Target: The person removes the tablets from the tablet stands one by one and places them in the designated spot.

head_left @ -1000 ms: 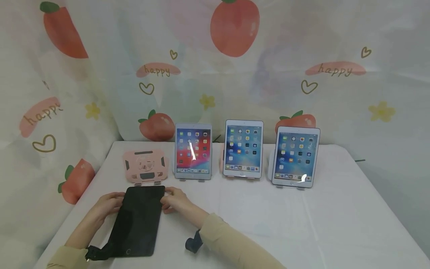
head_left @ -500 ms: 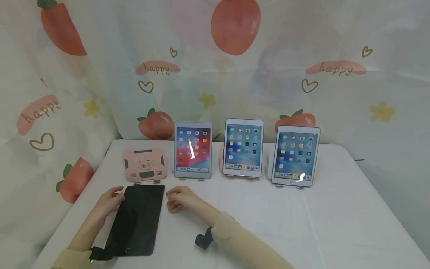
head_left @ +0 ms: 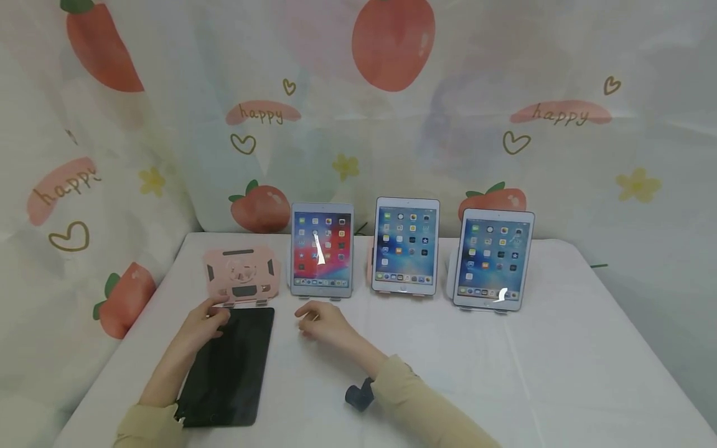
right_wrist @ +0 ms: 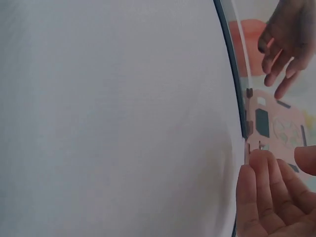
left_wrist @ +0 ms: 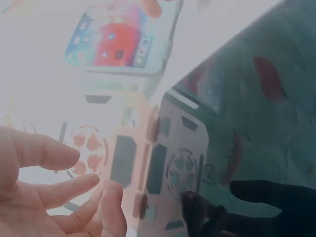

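Observation:
A tablet with a dark screen [head_left: 238, 373] lies face up on the white table, its far end close to a pink tablet stand [head_left: 242, 274] with dark cutouts. My left hand [head_left: 198, 326] hovers over the tablet's far left corner, fingers pointing toward the stand and holding nothing. In the left wrist view, the glossy screen [left_wrist: 247, 133] mirrors the stand and the hand. My right hand [head_left: 327, 325] is off to the right of the tablet, fingers loosely bent with nothing in them. The right wrist view shows its fingers [right_wrist: 261, 182] near the tablet's edge.
Three lit tablets stand upright on stands along the back: a red-and-blue one [head_left: 322, 249], a blue middle one [head_left: 406, 246] and a blue right one [head_left: 495, 258]. A fruit-patterned curtain [head_left: 392, 143] closes off the back and left. A dark wrist camera [head_left: 358, 395] hangs below the right sleeve.
Both hands have let go of the dark tablet's sides. The right hand has drawn away to the right; the left has moved right, over the far left corner. The tablet stays on the table.

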`<act>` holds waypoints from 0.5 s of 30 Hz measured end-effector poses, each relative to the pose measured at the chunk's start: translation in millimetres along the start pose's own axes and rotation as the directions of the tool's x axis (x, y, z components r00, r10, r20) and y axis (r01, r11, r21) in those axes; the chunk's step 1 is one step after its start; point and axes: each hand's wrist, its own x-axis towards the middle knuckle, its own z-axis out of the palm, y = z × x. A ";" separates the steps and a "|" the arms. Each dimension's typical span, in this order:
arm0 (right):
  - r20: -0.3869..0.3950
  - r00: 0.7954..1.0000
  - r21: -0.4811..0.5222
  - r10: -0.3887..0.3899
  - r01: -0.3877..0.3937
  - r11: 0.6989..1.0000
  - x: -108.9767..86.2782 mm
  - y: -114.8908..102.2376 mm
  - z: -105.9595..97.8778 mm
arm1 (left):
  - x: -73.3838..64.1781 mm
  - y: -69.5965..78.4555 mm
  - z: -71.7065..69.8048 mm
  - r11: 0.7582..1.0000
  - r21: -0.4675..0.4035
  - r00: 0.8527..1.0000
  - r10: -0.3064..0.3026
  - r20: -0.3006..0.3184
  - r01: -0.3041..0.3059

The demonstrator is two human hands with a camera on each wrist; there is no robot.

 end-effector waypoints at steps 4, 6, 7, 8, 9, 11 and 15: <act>-0.057 0.996 -0.064 -0.063 0.059 0.996 -3.0 1.1 -7.1 | 5.3 8.0 4.6 1.000 -0.020 1.000 0.007 -0.003 -0.007; -0.082 0.992 -0.097 -0.093 0.085 0.992 -5.0 2.1 -10.2 | 7.8 10.7 7.5 0.999 -0.033 1.000 0.016 0.005 -0.016; -0.093 0.990 -0.113 -0.108 0.097 0.989 -5.9 2.7 -11.8 | 9.1 11.8 9.1 0.999 -0.039 1.000 0.023 0.008 -0.023; -0.104 0.988 -0.122 -0.117 0.104 0.987 -6.7 3.4 -13.2 | 10.4 12.9 10.6 0.998 -0.046 0.999 0.031 0.013 -0.031; -0.113 0.986 -0.129 -0.120 0.105 0.986 -7.6 4.1 -14.6 | 11.6 13.9 12.2 0.998 -0.054 0.999 0.041 0.017 -0.040; -0.131 0.984 -0.144 -0.124 0.105 0.984 -9.2 5.3 -17.8 | 13.6 16.1 15.4 0.996 -0.070 0.998 0.053 0.021 -0.051; -0.174 0.978 -0.153 -0.117 0.090 0.984 -10.4 7.6 -25.3 | 17.4 23.1 21.5 0.993 -0.103 0.998 0.064 0.014 -0.062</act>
